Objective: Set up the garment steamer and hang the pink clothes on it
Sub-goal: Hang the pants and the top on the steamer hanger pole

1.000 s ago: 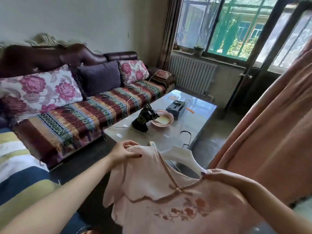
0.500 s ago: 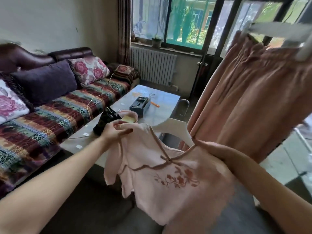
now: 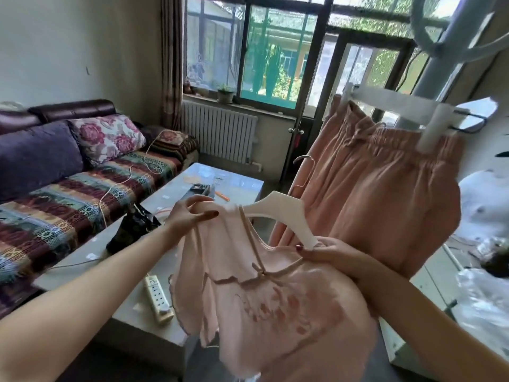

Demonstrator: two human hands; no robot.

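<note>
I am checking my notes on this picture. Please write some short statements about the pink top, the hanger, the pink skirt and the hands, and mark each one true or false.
1. The left hand pinches one shoulder of the pink top. True.
2. The white hanger already hangs by its hook on the steamer pole. False: the hands hold it with the top in front of the pole, and its hook is free.
3. The pink skirt hangs from a white clip hanger. True.
4. The right hand is empty. False: it grips the top and the hanger's end.
5. The power strip lies on the sofa. False: it lies on the coffee table.
</note>
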